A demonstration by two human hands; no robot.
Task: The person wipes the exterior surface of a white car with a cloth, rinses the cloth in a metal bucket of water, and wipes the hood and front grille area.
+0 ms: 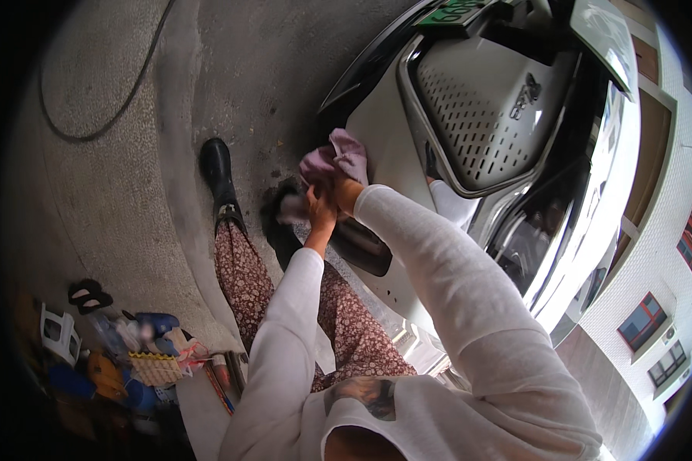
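Note:
A pink cloth [349,152] is bunched up in front of the lower front bumper [378,129] of a white car. My right hand [346,193] grips it from beneath, and folds of the fabric cover most of the fingers. Close beside it, my left hand [322,206] also closes on the lower part of the cloth. Both hands are together, low over the ground. From this angle I cannot tell whether the cloth touches the bumper. A pale blurred patch [294,207] shows left of my left hand, near my dark boot; what it is stays unclear.
The car's perforated grille panel [484,109] and green licence plate [452,14] rise to the right. My black rubber boot [216,164] stands on the concrete floor [248,86]. A dark hose [130,109] curves at upper left. A white stool [60,334] and an egg tray [155,369] sit among clutter lower left.

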